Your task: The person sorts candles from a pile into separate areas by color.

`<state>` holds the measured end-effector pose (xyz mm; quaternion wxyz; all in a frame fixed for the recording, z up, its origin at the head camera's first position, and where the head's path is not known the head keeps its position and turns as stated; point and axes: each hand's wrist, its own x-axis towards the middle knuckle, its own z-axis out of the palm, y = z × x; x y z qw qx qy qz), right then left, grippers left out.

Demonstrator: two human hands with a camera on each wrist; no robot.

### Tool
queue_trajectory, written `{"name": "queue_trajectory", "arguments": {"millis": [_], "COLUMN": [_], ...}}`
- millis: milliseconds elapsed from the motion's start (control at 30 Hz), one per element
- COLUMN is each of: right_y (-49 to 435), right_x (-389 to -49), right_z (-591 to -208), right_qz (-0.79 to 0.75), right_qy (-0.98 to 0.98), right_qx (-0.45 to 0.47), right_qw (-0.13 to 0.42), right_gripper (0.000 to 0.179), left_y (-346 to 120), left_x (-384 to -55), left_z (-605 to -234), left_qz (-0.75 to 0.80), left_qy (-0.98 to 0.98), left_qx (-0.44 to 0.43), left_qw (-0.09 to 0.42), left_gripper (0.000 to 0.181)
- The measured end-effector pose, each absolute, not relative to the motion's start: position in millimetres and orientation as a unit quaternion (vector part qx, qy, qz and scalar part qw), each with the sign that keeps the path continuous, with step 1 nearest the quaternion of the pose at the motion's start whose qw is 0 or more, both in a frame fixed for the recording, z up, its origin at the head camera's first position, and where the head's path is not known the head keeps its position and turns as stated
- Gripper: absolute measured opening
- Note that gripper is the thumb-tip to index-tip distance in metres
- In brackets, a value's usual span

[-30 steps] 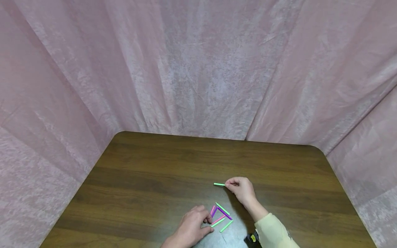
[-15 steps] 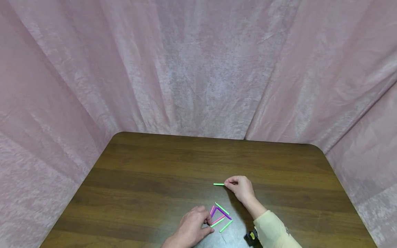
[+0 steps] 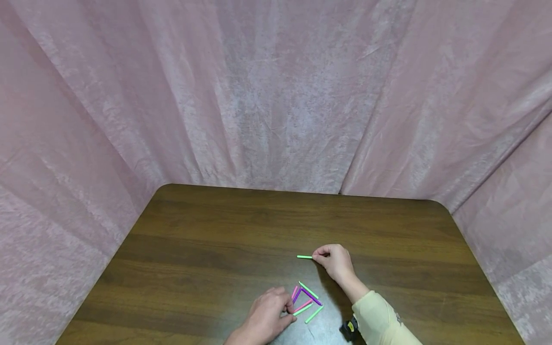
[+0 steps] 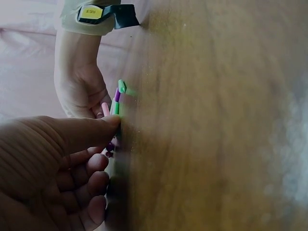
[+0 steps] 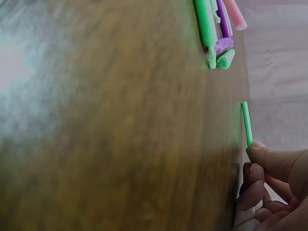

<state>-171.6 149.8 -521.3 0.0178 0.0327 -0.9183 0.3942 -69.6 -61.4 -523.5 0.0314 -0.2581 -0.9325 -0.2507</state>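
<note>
A pink curtain [image 3: 280,96] hung behind a brown table [image 3: 215,230]. The left hand [image 3: 267,311] had its fingertips at one side of a cluster of pink, purple and green sticks [image 3: 311,296]; whether it pinched or merely touched them could not be told. The right hand [image 3: 338,263] pinched a lone green stick [image 3: 304,257] by one end, beyond the cluster and apart from it. Doing this well probably called for a light pinch and a quiet left hand, disturbing nothing. The right wrist view showed the pinch up close; only the head view gave the cluster's whole layout.
</note>
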Motion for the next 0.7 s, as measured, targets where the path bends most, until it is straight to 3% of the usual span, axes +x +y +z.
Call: {"name": "queue_trajectory", "arguments": {"millis": [700], "right_y": [149.2], "right_x": [-173.4], "right_z": [-523.9], "right_qz": [0.375], "right_qy": [-0.926], "right_qx": [0.044], "right_qw": [0.031], "right_gripper": [0.01], "left_y": [-61.6], "left_x": [-68.2], "left_z": [-526.3], "left_qz": [-0.243], "left_qy": [-0.932], "left_qx": [-0.262], "left_qw": [0.053], "left_gripper": [0.021]}}
